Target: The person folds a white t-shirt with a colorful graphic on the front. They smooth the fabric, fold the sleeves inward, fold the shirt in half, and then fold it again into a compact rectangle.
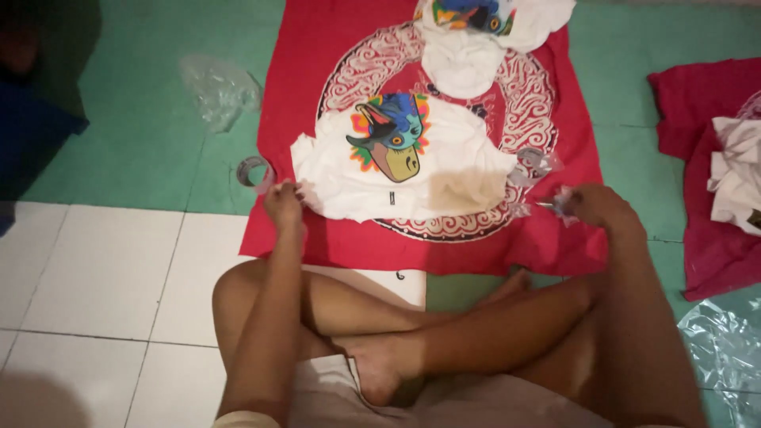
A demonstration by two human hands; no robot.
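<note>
A folded white T-shirt (444, 170) with a colourful bird-head print lies inside a clear plastic bag on a red patterned cloth (317, 63). My left hand (283, 202) pinches the bag's left edge by the shirt's lower left corner. My right hand (593, 206) grips the crinkled open end of the plastic bag (535, 168) at the shirt's right side. I sit cross-legged on the floor, knees just below the cloth.
A roll of clear tape (252, 170) lies left of the shirt. A second folded printed shirt (476, 40) rests at the cloth's top. Crumpled plastic (218, 87) lies on the green floor; more plastic (725, 341) at lower right. Red and white garments (725, 158) pile at right.
</note>
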